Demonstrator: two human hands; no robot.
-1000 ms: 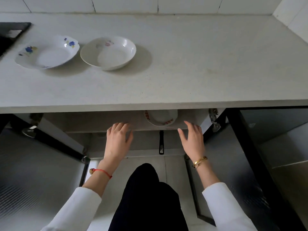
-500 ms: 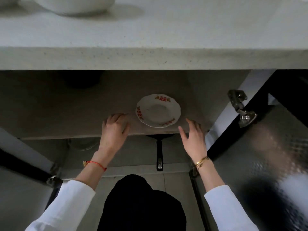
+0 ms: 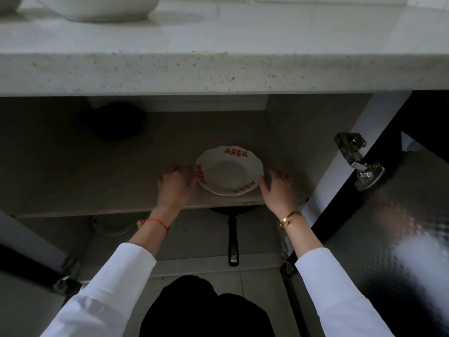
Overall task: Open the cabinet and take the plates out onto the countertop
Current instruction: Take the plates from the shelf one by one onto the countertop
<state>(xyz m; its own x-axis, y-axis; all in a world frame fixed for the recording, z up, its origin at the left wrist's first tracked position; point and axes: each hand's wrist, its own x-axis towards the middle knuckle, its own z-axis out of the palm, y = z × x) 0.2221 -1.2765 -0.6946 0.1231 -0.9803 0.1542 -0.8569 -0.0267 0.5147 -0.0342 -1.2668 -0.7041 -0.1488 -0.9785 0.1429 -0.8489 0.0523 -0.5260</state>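
The worktop (image 3: 218, 66) fills the upper part of my view, its thick speckled front edge hanging over the open cabinet (image 3: 303, 132) below. On top of the worktop, at the far left, stands a white bowl (image 3: 97, 8), only its lower part in view. Under the worktop's edge, the cabinet shelf (image 3: 97, 181) runs wide and dim, with a dark round thing (image 3: 116, 122) at its back left that I cannot make out. To the right of the shelf, the cabinet door (image 3: 401, 227) stands swung open, its metal hinge (image 3: 357, 159) catching light. Below the shelf's front edge, a black pan (image 3: 232, 237) pokes its handle out toward me.

The plate (image 3: 229, 170), white with a scalloped rim and red marks, sits on the shelf near its front edge, right of middle. My left hand (image 3: 176, 186) is at the plate's left rim, fingers curled and touching it or just beside it; whether they grip yet, I cannot tell. My right hand (image 3: 277, 188) is just beside the right rim, fingers spread and loose, holding nothing.

The risk, I judge: a half-seated grip on that thin rim could let the plate tip off the shelf onto the pan, or I could knock it against the worktop's overhang when lifting.
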